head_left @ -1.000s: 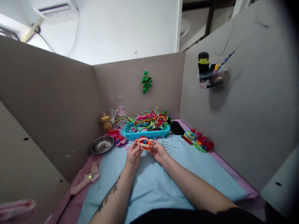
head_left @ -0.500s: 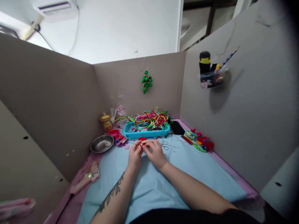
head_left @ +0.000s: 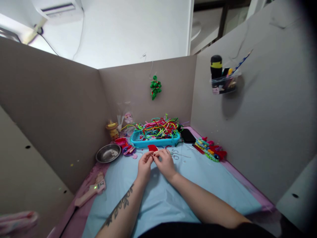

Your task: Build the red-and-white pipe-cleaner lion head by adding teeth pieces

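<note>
My left hand (head_left: pixel 144 164) and my right hand (head_left: pixel 164 163) meet over the middle of the blue-covered table, just in front of the blue tray. Both are closed, fingertips pinching a small red and white fuzzy craft piece (head_left: pixel 152 148) between them. Its red part sticks up beyond my left fingertips; the pale part is mostly hidden by my fingers. Behind my hands, the blue tray (head_left: pixel 155 143) holds a tangled heap of coloured pipe cleaners (head_left: pixel 160 128). A pair of scissors (head_left: pixel 176 156) lies just right of my right hand.
To the left are a metal bowl (head_left: pixel 102 154) with small white bits, a pink glue gun (head_left: pixel 91 191) with a green light, and a yellow jar (head_left: pixel 113 131). A black phone (head_left: pixel 188 136) and colourful fuzzy craft pieces (head_left: pixel 209 149) lie right. Grey partitions (head_left: pixel 148 109) enclose the table.
The red part of the piece now stands further up and away from my fingers, and my left hand has shifted slightly right. Both hands keep their pinch.
</note>
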Demonstrator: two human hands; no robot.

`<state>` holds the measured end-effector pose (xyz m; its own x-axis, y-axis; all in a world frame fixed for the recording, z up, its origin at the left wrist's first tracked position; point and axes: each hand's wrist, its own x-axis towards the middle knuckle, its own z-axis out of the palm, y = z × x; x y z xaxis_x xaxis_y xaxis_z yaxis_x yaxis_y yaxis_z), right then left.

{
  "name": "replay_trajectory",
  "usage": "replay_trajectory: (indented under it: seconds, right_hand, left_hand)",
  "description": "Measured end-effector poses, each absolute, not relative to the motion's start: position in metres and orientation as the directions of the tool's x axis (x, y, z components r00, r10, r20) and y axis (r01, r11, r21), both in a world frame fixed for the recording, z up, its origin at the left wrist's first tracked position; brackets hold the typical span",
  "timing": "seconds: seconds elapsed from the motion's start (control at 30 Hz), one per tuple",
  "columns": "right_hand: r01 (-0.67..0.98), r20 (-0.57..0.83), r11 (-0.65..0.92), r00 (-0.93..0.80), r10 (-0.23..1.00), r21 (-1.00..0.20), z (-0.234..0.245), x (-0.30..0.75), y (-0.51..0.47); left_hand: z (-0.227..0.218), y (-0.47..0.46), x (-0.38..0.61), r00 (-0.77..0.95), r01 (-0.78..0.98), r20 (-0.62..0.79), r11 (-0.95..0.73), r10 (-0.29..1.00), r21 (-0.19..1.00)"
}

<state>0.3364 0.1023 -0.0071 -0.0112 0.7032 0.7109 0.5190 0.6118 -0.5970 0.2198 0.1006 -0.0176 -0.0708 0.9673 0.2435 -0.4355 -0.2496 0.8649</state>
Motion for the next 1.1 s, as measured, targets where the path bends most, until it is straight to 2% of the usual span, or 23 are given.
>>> replay_trajectory:
  seconds: [0.27, 0.47, 0.57, 0.63, 0.73, 0.77, 0.83, 0.9, 0.97, 1.03, 1.1]
  right_hand:
    - [0.570, 0.689, 0.557, 0.024, 0.724, -0.605, -0.008, 0.335, 0.102]
    - [0.500, 0.718, 0.628, -0.018, 0.696, -0.596, -0.001, 0.336, 0.098]
    - [0.438, 0.703, 0.603, 0.101, 0.704, -0.667, -0.002, 0.343, 0.103]
    - [0.371, 0.642, 0.549, 0.201, 0.740, -0.749, -0.005, 0.348, 0.112]
    - [0.157, 0.430, 0.400, 0.315, 0.846, -0.903, -0.010, 0.354, 0.125]
    - [0.041, 0.321, 0.324, 0.300, 0.898, -0.945, -0.012, 0.354, 0.128]
    - [-0.226, 0.080, 0.108, 0.129, 0.988, -0.968, -0.014, 0.354, 0.130]
    - [-0.455, -0.114, -0.167, -0.142, 0.983, -0.875, -0.015, 0.352, 0.130]
    - [-0.583, -0.203, -0.377, -0.342, 0.917, -0.720, -0.016, 0.351, 0.129]
    - [-0.644, -0.223, -0.462, -0.420, 0.880, -0.610, -0.017, 0.351, 0.129]
    - [-0.675, -0.215, -0.463, -0.421, 0.881, -0.575, -0.019, 0.351, 0.131]
  left_hand:
    - [-0.020, 0.102, 0.221, -0.101, -0.332, 0.298, -0.315, 0.949, 0.889]
    - [-0.017, 0.109, 0.214, -0.158, -0.541, 0.152, -0.214, 0.976, 0.813]
    - [-0.015, 0.114, 0.205, -0.182, -0.637, 0.087, -0.185, 0.980, 0.748]
    - [-0.015, 0.117, 0.199, -0.201, -0.677, 0.044, -0.171, 0.979, 0.716]
    - [-0.013, 0.122, 0.192, -0.175, -0.720, -0.029, -0.108, 0.984, 0.685]
    - [-0.012, 0.123, 0.191, -0.145, -0.736, -0.056, -0.070, 0.988, 0.673]
    - [-0.010, 0.124, 0.189, -0.074, -0.763, -0.104, 0.011, 0.992, 0.646]
    - [-0.008, 0.123, 0.187, -0.031, -0.782, -0.139, 0.063, 0.990, 0.620]
    - [-0.006, 0.123, 0.186, -0.023, -0.798, -0.156, 0.076, 0.987, 0.597]
    - [-0.005, 0.123, 0.185, -0.023, -0.809, -0.156, 0.073, 0.987, 0.583]
    - [-0.004, 0.123, 0.184, -0.020, -0.813, -0.147, 0.070, 0.989, 0.579]
